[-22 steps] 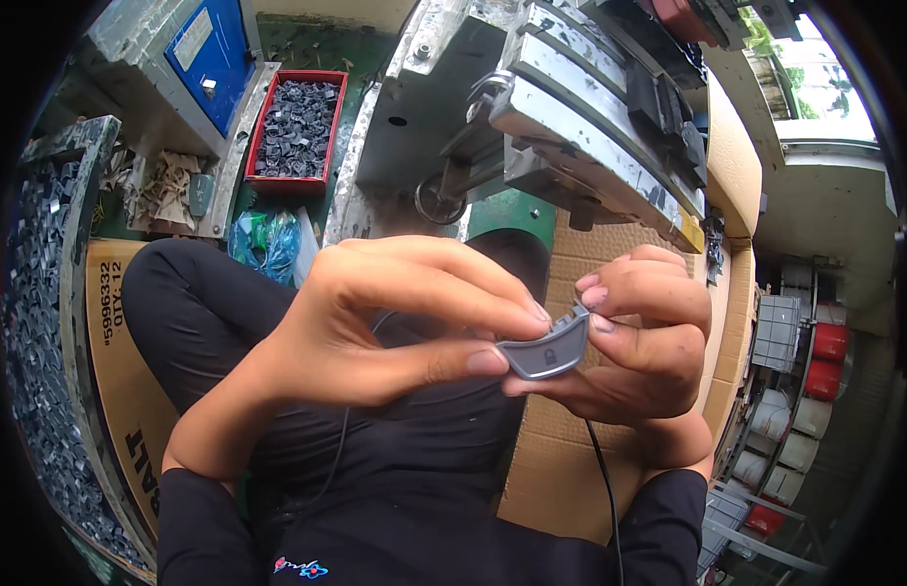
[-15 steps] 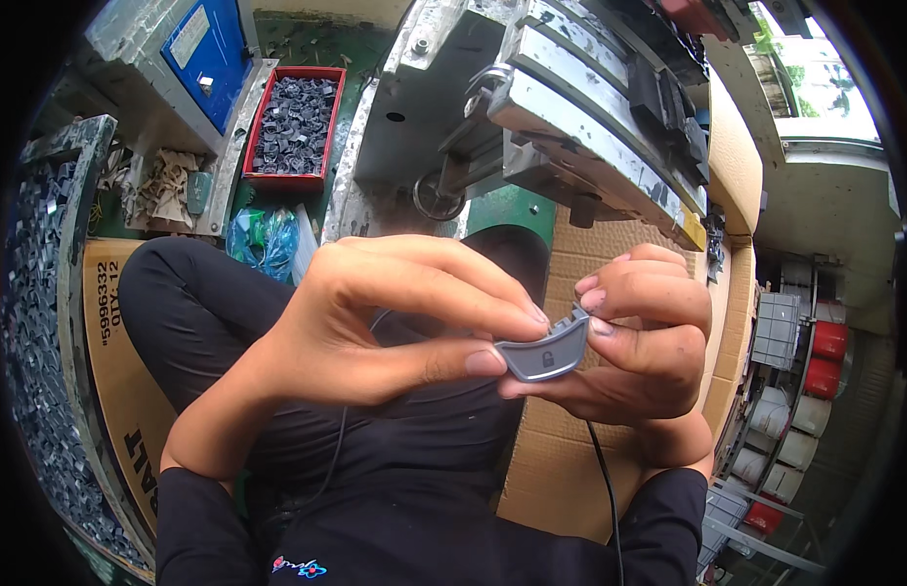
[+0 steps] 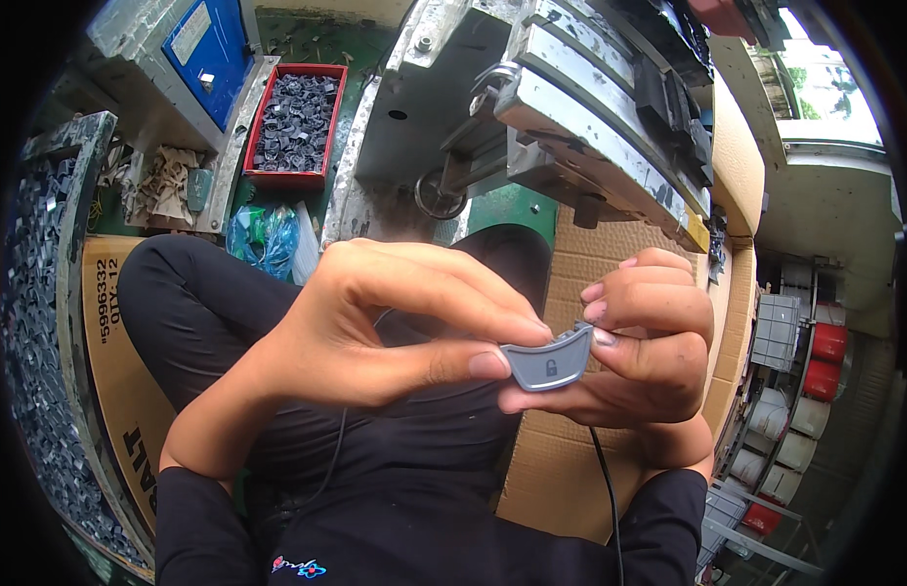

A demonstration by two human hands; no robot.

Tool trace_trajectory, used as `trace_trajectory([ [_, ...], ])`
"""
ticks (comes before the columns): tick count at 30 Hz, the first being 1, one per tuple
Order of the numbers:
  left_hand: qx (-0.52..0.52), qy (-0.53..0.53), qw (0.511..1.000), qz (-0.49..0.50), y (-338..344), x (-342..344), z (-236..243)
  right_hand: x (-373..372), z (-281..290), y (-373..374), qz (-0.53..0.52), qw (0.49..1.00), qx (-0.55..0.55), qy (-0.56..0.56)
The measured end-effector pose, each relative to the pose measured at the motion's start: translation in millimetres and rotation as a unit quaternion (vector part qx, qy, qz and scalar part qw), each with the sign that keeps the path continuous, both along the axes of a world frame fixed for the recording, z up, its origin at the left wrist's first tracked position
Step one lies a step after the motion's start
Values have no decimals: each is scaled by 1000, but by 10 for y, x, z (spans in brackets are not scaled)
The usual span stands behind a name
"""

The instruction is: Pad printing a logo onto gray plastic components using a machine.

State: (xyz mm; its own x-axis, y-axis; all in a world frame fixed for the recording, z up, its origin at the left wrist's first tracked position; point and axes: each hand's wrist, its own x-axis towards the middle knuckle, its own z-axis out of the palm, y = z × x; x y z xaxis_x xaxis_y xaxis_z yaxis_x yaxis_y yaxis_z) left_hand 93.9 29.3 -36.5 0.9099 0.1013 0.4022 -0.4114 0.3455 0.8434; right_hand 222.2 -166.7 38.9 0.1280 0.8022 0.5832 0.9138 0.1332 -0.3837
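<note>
A small grey curved plastic button cap (image 3: 548, 362) with a dark padlock symbol is held up between my two hands, above my lap. The thumb and index finger of my left hand (image 3: 395, 317) pinch its left end. My right hand (image 3: 649, 342) grips the right end, its thumb tip under the lower edge and its other fingers curled. The symbol side is turned up toward me. Ribs or clips show along the upper edge; the underside is hidden.
Ahead stands a metal machine (image 3: 590, 117) with a handwheel (image 3: 440, 197). A red box (image 3: 295, 127) of dark parts lies far left, and a bin (image 3: 43, 361) of grey parts at the left edge. Cardboard (image 3: 561, 469) lies beneath my right arm. A black cable (image 3: 606, 488) hangs there.
The button cap has tilted slightly, so its symbol face shows more fully and the ribs behind it show less. Both hands keep their hold in nearly the same place.
</note>
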Motion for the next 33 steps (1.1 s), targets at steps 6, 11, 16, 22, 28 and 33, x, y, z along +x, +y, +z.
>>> trace_trajectory([
  [6,-17,17,1000,-11,-17,-6,-13,11,12,-17,0,1000,-8,-13],
  [11,-23,35,999,-27,-9,-12,-5,-7,77,-24,-6,999,-30,-27],
  [16,-37,44,998,-32,-18,-14,2,-6,103,-18,-5,999,-42,-33],
  [22,-52,50,996,-43,-23,-14,-3,-6,80,-17,-3,999,-30,-41],
  [28,-62,57,995,-55,-23,-18,-10,-16,71,-19,-5,999,-19,-45],
  [33,-66,44,995,-62,-19,-5,-10,-17,30,-24,-5,999,3,-38],
])
